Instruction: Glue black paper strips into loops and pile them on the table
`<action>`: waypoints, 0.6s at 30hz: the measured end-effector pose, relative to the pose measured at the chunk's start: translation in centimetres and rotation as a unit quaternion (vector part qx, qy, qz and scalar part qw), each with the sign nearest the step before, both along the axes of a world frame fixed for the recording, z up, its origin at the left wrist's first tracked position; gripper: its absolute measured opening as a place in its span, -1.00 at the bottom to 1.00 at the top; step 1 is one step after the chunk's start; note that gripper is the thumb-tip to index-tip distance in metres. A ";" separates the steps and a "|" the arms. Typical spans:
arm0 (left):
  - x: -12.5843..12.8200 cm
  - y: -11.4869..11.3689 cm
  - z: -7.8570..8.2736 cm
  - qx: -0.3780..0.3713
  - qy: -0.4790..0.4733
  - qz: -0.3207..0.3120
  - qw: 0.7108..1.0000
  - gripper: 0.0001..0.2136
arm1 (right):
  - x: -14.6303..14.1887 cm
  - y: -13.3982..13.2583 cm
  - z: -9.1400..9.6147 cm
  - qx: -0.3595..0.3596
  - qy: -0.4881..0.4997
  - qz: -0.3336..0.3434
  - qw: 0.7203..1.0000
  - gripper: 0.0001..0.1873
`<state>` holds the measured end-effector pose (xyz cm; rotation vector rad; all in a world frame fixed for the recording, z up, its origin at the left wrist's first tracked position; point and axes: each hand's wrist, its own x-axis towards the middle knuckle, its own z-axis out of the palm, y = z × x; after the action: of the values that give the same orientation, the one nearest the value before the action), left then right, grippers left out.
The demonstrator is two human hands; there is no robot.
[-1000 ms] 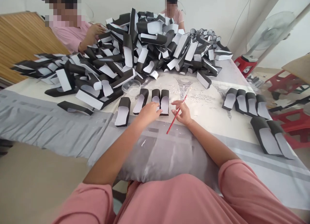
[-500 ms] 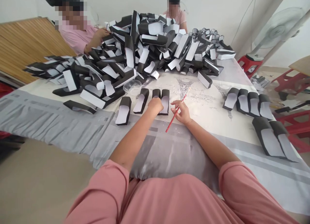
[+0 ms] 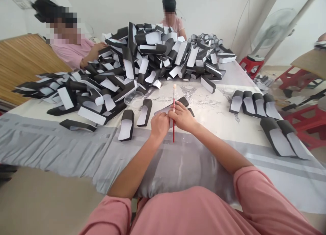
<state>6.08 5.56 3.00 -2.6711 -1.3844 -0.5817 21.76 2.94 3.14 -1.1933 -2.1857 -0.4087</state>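
My right hand [image 3: 183, 116] is closed around a thin red-handled brush [image 3: 173, 131], whose pale bristle end points up and away from me. Its fingers also rest on a black-and-white paper shoe [image 3: 163, 109] lying aslant, black toe to the right. Close against it, my left hand [image 3: 160, 126] has its fingers closed on the near end of that shoe. Part of a second paper shoe [image 3: 190, 112] shows behind my right hand; the rest is hidden. Just left stand two more, an upright paper shoe [image 3: 144, 113] and another nearer me [image 3: 126, 124].
A large heap of paper shoes [image 3: 152, 58] covers the far side of the table. A clear plastic bowl [image 3: 134, 98] sits at its near edge. Several finished-looking shoes [image 3: 251, 104] stand at the right. Two people in pink sit behind the heap. Red stools [image 3: 251, 67] and a fan stand rightward.
My hands have come together, and the paper shoe under them has turned from upright to slanting. The brush has swung to nearly straight up and down in the picture. The camera view has shifted slightly.
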 end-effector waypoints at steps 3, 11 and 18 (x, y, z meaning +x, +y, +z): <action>-0.1 0.0 0.3 0.018 -0.032 -0.018 0.999 -0.73 | -0.4 0.4 0.8 -0.005 -0.032 -0.010 0.999 -0.69; -1.7 0.4 1.5 0.062 -0.092 -0.048 0.993 -0.68 | -0.6 1.2 1.4 -0.013 0.018 -0.013 1.000 -0.68; -3.6 0.3 2.2 0.105 -0.118 -0.048 0.986 -0.73 | -0.3 1.5 0.9 0.000 0.042 -0.006 0.999 -0.67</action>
<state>2.48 5.82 5.19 -2.5756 -1.1692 -1.0211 21.48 4.40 4.08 -1.2012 -2.1071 -0.3568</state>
